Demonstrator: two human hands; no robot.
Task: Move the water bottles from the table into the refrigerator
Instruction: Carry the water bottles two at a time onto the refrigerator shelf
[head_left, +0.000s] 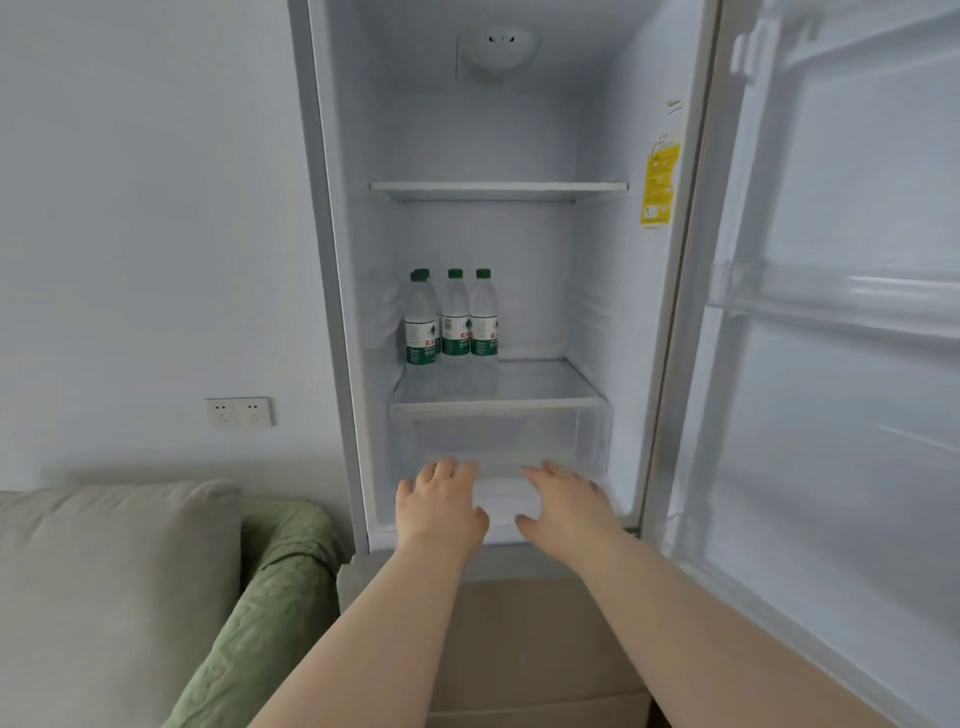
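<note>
Green-capped clear plastic water bottles (453, 317) stand on white refrigerator's (332, 260) glass shelf (545, 382); your left hand (441, 503), right hand (565, 501) empty, fingers spread by clear drawer (498, 436). Likely next: fetch more.

wall (130, 208) white | double socket (239, 412) | grey cushion (114, 587) | green blanket (270, 597)

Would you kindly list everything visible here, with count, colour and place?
water bottles: at least three, clear with green caps, lower shelf, left.
refrigerator: one, white, door open rightward.
crisper drawer: one, clear, under that shelf.
sticker: one, yellow, inside refrigerator, right.
wall socket: one, white, left wall.
cushion: one, grey, lower left.
blanket: one, green, beside cushion.
left hand: one, bare, at drawer front.
right hand: one, bare, at drawer front.
</note>
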